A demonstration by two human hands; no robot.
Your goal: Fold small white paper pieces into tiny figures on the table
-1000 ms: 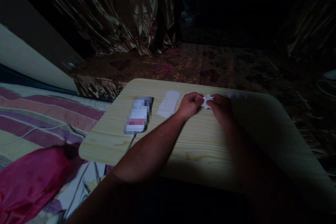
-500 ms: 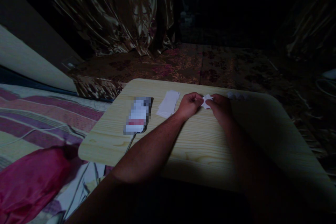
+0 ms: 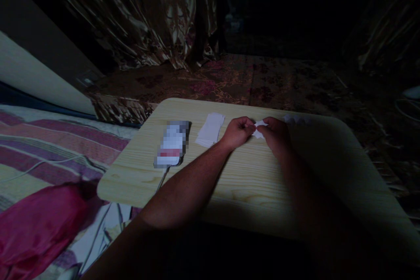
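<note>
A small white folded paper star (image 3: 260,129) with pointed edges is pinched between my two hands, over the far part of the wooden table (image 3: 252,183). My left hand (image 3: 239,133) grips its left side with thumb and fingers. On the opposite side, my right hand (image 3: 275,134) holds it with the thumb on top; the other fingers are mostly hidden. Left of my left hand lies a stack of white paper pieces (image 3: 210,128). Several small pale folded paper pieces (image 3: 297,119) sit in shadow beyond my right hand, near the table's far edge.
A phone (image 3: 172,143), its screen blurred, lies left of the papers with a white cable (image 3: 161,179) running from it. A bed with a striped cover (image 3: 62,140) and a pink cloth bundle (image 3: 42,223) is at the left. Patterned curtains (image 3: 157,13) hang behind.
The paper star has turned slightly between my fingers, and its points sit differently. Both hands stay in nearly the same place.
</note>
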